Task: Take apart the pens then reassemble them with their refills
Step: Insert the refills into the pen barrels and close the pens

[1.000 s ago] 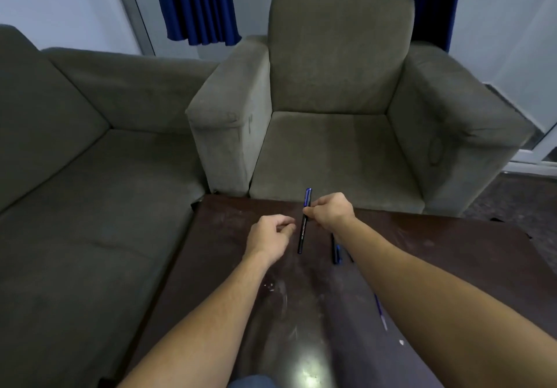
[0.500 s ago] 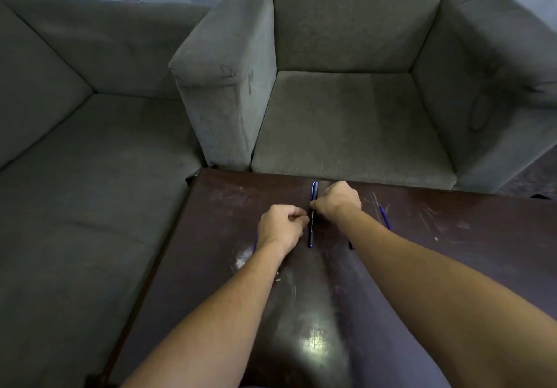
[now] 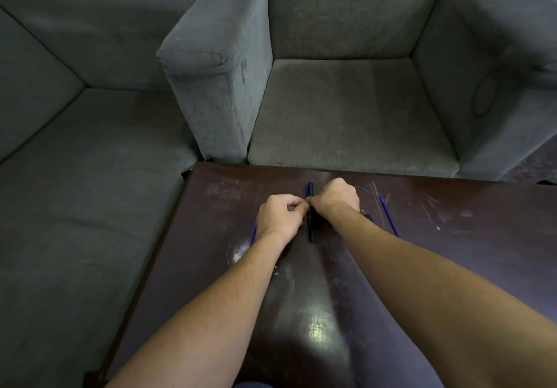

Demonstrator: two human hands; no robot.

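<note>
A dark pen [image 3: 310,224] with a blue far end stands lengthwise between my two hands over the brown table [image 3: 211,221]. My right hand [image 3: 336,196] is closed on its upper part. My left hand [image 3: 281,215] pinches it from the left at the same spot, fingertips meeting the right hand's. A thin blue refill [image 3: 388,215] lies on the table to the right of my right arm. Another thin blue piece [image 3: 254,232] shows just left of my left wrist, mostly hidden. A dark pen part [image 3: 368,216] peeks out behind my right wrist.
A grey armchair [image 3: 346,110] stands right behind the table's far edge, and a grey sofa [image 3: 75,161] runs along the left side. The tabletop is scratched, with a bright light reflection near me.
The camera has tilted down and closer. My left hand has closed in from the left onto the pen that my right hand holds, and the pen has sunk towards the table.
</note>
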